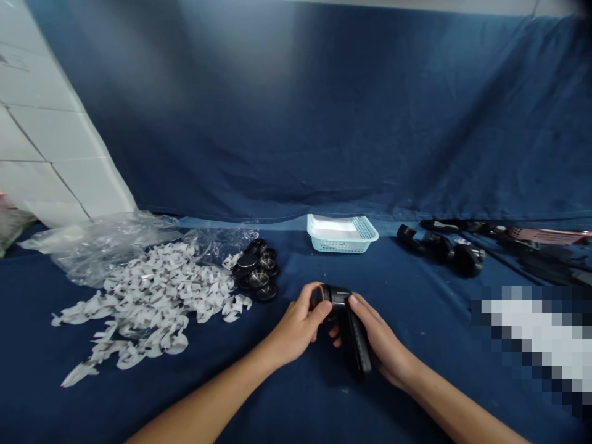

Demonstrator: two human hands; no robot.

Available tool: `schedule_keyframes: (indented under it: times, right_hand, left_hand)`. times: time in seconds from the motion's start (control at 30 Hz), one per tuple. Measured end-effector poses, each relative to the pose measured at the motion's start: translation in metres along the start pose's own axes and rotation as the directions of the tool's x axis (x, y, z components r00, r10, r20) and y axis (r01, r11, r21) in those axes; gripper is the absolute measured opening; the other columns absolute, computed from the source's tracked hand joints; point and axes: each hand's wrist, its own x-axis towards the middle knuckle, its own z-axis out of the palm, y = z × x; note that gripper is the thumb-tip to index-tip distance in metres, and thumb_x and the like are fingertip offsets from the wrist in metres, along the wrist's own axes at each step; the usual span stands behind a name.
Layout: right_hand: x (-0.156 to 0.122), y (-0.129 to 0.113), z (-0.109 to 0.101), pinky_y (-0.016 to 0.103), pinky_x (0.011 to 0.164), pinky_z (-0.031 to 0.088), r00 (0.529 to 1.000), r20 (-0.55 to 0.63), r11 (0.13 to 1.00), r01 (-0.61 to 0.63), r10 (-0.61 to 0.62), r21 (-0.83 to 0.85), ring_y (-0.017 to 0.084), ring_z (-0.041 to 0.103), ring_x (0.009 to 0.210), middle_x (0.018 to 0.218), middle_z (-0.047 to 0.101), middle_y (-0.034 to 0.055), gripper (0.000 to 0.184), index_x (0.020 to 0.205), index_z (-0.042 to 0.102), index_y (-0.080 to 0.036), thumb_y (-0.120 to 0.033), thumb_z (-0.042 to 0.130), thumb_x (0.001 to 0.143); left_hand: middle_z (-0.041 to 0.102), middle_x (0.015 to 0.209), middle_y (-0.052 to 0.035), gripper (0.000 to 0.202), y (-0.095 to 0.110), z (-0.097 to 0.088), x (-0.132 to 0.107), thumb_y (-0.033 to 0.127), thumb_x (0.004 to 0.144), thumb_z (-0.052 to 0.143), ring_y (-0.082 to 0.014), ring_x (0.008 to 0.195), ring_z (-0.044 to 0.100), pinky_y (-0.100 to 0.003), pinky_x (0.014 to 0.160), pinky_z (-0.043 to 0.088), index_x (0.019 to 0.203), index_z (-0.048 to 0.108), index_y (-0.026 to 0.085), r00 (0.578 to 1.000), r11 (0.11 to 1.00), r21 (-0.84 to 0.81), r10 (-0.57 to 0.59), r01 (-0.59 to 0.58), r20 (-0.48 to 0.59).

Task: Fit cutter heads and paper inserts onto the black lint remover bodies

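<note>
Bare forearms [203, 394] lead to my left grip [296, 327] and right grip [379, 339], both clenched on a black handheld device [354, 336]; black round caps [256, 271] lie left of them, a teal plastic basket [342, 237] ahead

The device [346, 314] I held was matt black plastic; the crumpled film [106, 246] was glossy clear plastic. The navy cloth [430, 333] looked rough.

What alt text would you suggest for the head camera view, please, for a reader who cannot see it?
Left hand and right hand hold a black handheld device with a long handle over a dark blue cloth. To the left lie white curled scraps and round black parts; ahead sits a pale blue plastic basket.
</note>
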Motion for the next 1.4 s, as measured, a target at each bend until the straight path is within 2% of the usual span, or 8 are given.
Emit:
schedule_keyframes:
  times: [0.1, 0.23, 0.37, 0.5, 0.7, 0.9, 1.1, 1.4]
  right_hand:
    - [0.000, -0.001, 0.000, 0.027, 0.059, 0.055, 0.997, -0.025, 0.996, -0.069, 0.070, 0.061, 0.015, 0.067, 0.063, 0.085, 0.072, 0.0048, 0.044, 0.112, 0.060, -0.019, -0.055, 0.050, 0.091]
    - [0.004, -0.002, -0.008, 0.025, 0.054, 0.053, 0.977, 0.007, 0.974, -0.212, 0.212, 0.078, 0.016, 0.066, 0.053, 0.066, 0.071, 0.0073, 0.057, 0.107, 0.064, -0.012, -0.063, 0.044, 0.090]
    - [0.011, -0.003, -0.017, 0.024, 0.051, 0.053, 0.958, 0.072, 0.953, -0.285, 0.278, 0.107, 0.015, 0.065, 0.050, 0.064, 0.070, 0.0079, 0.058, 0.104, 0.065, -0.010, -0.062, 0.043, 0.091]
    - [0.014, -0.003, -0.019, 0.023, 0.049, 0.053, 0.952, 0.105, 0.943, -0.301, 0.288, 0.145, 0.015, 0.065, 0.051, 0.066, 0.070, 0.0081, 0.059, 0.100, 0.066, -0.008, -0.061, 0.041, 0.091]
    - [0.007, -0.007, -0.013, 0.024, 0.052, 0.053, 0.989, 0.024, 0.989, -0.144, 0.143, 0.030, 0.015, 0.066, 0.052, 0.069, 0.071, 0.0067, 0.052, 0.101, 0.064, -0.012, -0.059, 0.044, 0.092]
    - [0.005, -0.008, -0.010, 0.026, 0.053, 0.051, 0.999, 0.027, 0.998, -0.044, 0.045, -0.039, 0.016, 0.065, 0.052, 0.068, 0.070, 0.0057, 0.049, 0.103, 0.060, -0.013, -0.057, 0.040, 0.094]
    - [0.008, -0.004, -0.010, 0.027, 0.057, 0.051, 0.995, 0.029, 0.984, 0.094, -0.091, -0.153, 0.015, 0.063, 0.055, 0.065, 0.065, -0.0012, 0.048, 0.124, 0.047, -0.018, -0.054, 0.047, 0.093]
    - [0.009, 0.001, -0.017, 0.036, 0.092, 0.047, 0.971, 0.109, 0.947, 0.232, -0.212, -0.223, 0.017, 0.063, 0.087, 0.108, 0.061, 0.0031, 0.050, 0.132, 0.041, -0.026, -0.048, 0.057, 0.089]
  left_hand:
    - [0.056, 0.073, 0.0021, 0.056, 0.001, -0.002, 0.001, 0.055, 0.093, 0.043, -0.0106, 0.049, 0.051, -0.024, 0.050, 0.043, 0.138, 0.036, 0.023, 0.999, 0.999, 0.027, -0.032, 0.032, 0.024]
    - [0.062, 0.084, -0.0015, 0.061, 0.001, -0.004, 0.000, 0.050, 0.090, 0.052, -0.0129, 0.057, 0.053, -0.029, 0.058, 0.046, 0.145, 0.032, 0.029, 0.999, 0.982, 0.183, 0.035, -0.042, 0.038]
    - [0.053, 0.126, -0.0080, 0.066, 0.001, -0.006, 0.000, 0.034, 0.083, 0.066, -0.0185, 0.085, 0.059, -0.031, 0.068, 0.051, 0.142, 0.038, 0.035, 0.984, 0.960, 0.218, 0.178, -0.177, 0.013]
    - [0.051, 0.127, -0.0052, 0.055, 0.001, -0.007, 0.001, 0.020, 0.082, 0.067, -0.0212, 0.102, 0.057, -0.033, 0.078, 0.053, 0.133, 0.051, 0.034, 0.963, 0.943, 0.197, 0.269, -0.270, 0.031]
    - [0.056, 0.115, -0.0030, 0.058, -0.001, -0.008, 0.004, 0.017, 0.078, 0.072, -0.0175, 0.094, 0.060, -0.035, 0.084, 0.055, 0.131, 0.054, 0.031, 0.966, 0.960, 0.126, 0.256, -0.250, -0.032]
    - [0.057, 0.113, -0.0028, 0.060, 0.000, -0.009, 0.004, 0.015, 0.074, 0.075, -0.0165, 0.091, 0.062, -0.033, 0.083, 0.056, 0.129, 0.056, 0.030, 0.955, 0.954, 0.096, 0.291, -0.285, -0.052]
    - [0.066, 0.104, -0.0043, 0.057, 0.005, -0.010, 0.003, 0.031, 0.077, 0.075, -0.0166, 0.080, 0.066, -0.034, 0.078, 0.057, 0.130, 0.056, 0.024, 0.971, 0.972, 0.121, 0.214, -0.201, -0.105]
    - [0.067, 0.079, -0.0033, 0.052, 0.003, -0.011, 0.005, 0.046, 0.080, 0.069, -0.0166, 0.064, 0.067, -0.032, 0.064, 0.056, 0.120, 0.058, 0.014, 0.993, 0.990, -0.119, 0.070, -0.082, -0.100]
